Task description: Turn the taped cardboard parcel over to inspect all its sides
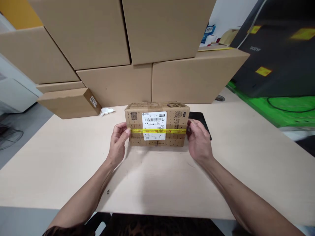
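A printed cardboard box (172,139) is upright at the middle of the table, its long side facing me. That side bears a white shipping label (154,121) and a strip of yellow tape (176,131) running across the label. My left hand (118,144) grips the box's left end, thumb on the front edge. At the right end my right hand (199,141) holds it with curled fingers, partly hidden behind the edge. A black flat object (204,123) lies behind my right hand, partly covered by it; I cannot tell its kind.
Large cardboard boxes (113,85) are stacked along the table's back. A smaller carton (66,103) and a crumpled white piece (107,111) lie at the back left. A dark cabinet-like object (278,62) stands on green material (290,108) at right. The table (157,183) has a cable hole (220,98).
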`<state>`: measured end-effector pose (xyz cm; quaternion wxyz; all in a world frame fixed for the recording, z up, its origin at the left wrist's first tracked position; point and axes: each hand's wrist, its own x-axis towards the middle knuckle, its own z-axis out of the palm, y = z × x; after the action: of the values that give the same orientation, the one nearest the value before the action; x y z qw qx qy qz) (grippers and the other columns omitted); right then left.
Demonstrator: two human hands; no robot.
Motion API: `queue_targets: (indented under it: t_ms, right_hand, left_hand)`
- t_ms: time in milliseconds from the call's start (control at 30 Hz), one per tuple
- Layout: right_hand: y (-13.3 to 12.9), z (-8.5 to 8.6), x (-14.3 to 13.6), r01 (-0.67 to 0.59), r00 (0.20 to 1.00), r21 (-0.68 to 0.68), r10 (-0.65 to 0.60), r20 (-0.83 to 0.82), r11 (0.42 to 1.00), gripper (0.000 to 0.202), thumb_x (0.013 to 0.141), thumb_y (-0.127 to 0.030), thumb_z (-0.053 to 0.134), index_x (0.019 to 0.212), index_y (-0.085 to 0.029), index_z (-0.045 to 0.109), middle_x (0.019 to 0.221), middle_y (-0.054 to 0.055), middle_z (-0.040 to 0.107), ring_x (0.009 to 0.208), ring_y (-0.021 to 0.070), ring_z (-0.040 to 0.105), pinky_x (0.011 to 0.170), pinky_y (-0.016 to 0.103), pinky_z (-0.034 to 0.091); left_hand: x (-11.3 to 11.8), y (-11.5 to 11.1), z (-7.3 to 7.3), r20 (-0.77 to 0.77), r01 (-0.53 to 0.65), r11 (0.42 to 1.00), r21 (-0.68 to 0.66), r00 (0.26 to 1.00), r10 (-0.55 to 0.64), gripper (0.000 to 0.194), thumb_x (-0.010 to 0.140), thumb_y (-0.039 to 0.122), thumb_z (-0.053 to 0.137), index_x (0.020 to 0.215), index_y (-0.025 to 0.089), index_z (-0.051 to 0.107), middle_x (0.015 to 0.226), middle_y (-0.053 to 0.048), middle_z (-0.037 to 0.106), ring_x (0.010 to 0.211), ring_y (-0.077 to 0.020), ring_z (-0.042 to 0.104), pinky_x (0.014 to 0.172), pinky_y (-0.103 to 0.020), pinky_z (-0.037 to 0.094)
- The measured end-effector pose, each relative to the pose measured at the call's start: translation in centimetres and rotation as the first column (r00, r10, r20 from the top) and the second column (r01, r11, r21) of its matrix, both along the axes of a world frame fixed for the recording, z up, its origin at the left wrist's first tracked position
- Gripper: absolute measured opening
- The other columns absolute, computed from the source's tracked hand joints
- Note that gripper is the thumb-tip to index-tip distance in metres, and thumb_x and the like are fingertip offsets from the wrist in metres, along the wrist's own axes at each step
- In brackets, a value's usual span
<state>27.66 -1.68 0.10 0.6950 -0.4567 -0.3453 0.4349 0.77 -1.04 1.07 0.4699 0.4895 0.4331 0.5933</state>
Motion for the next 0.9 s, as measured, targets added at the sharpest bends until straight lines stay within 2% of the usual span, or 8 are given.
queue_targets:
  t_ms: [100,267,400,500,600,700,800,900]
  right_hand:
    - [-0.3,0.1,-0.3,0.016,1.0,0.036,-0.016,0.002,0.999,0.029,0.085,-0.058,0.079,0.086,-0.03,0.071,0.087,-0.002,0.072,0.085,0.0199,0.063,0.083,0.037,0.049]
    - [-0.6,0.3,-0.6,-0.015,1.0,0.114,0.014,0.008,0.993,0.03,0.086,-0.058,0.079,0.086,-0.029,0.072,0.093,0.0,0.072,0.087,0.0203,0.064,0.083,0.037,0.049]
    - [-0.2,0.1,-0.2,-0.059,0.998,0.1,0.062,-0.032,0.993,0.03,0.086,-0.059,0.079,0.09,-0.03,0.074,0.093,0.0,0.073,0.085,0.0195,0.064,0.078,0.036,0.05]
    - [0.3,0.0,0.2,-0.064,0.993,0.069,0.07,-0.093,0.996,0.029,0.085,-0.058,0.08,0.09,-0.031,0.075,0.096,-0.001,0.074,0.085,0.0182,0.064,0.072,0.032,0.049]
    - [0.4,-0.1,0.3,-0.058,0.996,0.071,0.063,-0.069,0.996,0.028,0.085,-0.057,0.079,0.097,-0.032,0.078,0.102,0.0,0.075,0.089,0.0184,0.065,0.072,0.032,0.049]
    - [0.0,-0.2,-0.1,-0.116,0.993,0.093,0.114,0.018,0.989,0.028,0.087,-0.057,0.077,0.098,-0.031,0.079,0.1,0.001,0.076,0.091,0.0197,0.066,0.078,0.034,0.051]
    - [-0.4,-0.2,-0.3,-0.121,0.992,0.143,0.116,0.042,0.982,0.031,0.088,-0.059,0.077,0.1,-0.031,0.078,0.098,0.001,0.076,0.09,0.021,0.068,0.083,0.038,0.052]
    - [-0.5,0.0,-0.1,-0.09,0.996,0.198,0.089,0.012,0.976,0.031,0.086,-0.057,0.079,0.105,-0.032,0.078,0.102,0.002,0.076,0.091,0.0215,0.069,0.086,0.04,0.054]
  left_hand:
    - [0.1,-0.1,0.2,-0.035,0.033,0.999,0.04,0.999,-0.031,0.043,0.09,0.05,0.08,0.122,0.027,0.065,0.126,-0.008,0.073,0.118,-0.0275,0.066,0.099,-0.046,0.056]
    - [-0.1,0.2,0.0,-0.027,-0.008,0.997,0.082,1.0,0.01,0.04,0.09,0.053,0.08,0.118,0.027,0.065,0.12,-0.005,0.073,0.112,-0.0248,0.066,0.097,-0.042,0.055]
    - [-0.4,0.5,-0.6,-0.053,-0.013,0.986,0.164,0.998,0.022,0.049,0.089,0.056,0.082,0.125,0.029,0.063,0.135,-0.007,0.069,0.12,-0.0257,0.065,0.104,-0.044,0.053]
    - [-0.5,0.5,-1.1,-0.056,-0.034,0.991,0.129,0.998,0.041,0.049,0.092,0.062,0.075,0.126,0.029,0.063,0.135,-0.007,0.068,0.126,-0.0268,0.062,0.111,-0.047,0.05]
    - [-0.5,0.6,-1.2,-0.037,-0.06,0.992,0.109,0.997,0.064,0.05,0.094,0.065,0.071,0.128,0.03,0.064,0.139,-0.006,0.065,0.134,-0.0258,0.058,0.116,-0.045,0.045]
    - [-0.5,0.7,-0.7,0.018,-0.072,0.991,0.111,0.997,0.071,0.057,0.091,0.069,0.074,0.131,0.03,0.062,0.141,-0.006,0.065,0.131,-0.0249,0.059,0.109,-0.041,0.049]
    - [-0.5,0.7,-0.1,0.084,-0.071,0.99,0.123,0.995,0.061,0.059,0.088,0.076,0.073,0.122,0.028,0.064,0.132,-0.007,0.067,0.117,-0.0233,0.064,0.093,-0.037,0.055]
    - [-0.6,0.6,0.2,0.124,-0.06,0.99,0.124,0.991,0.044,0.051,0.086,0.067,0.08,0.114,0.026,0.067,0.117,-0.004,0.07,0.101,-0.0196,0.065,0.09,-0.036,0.056]
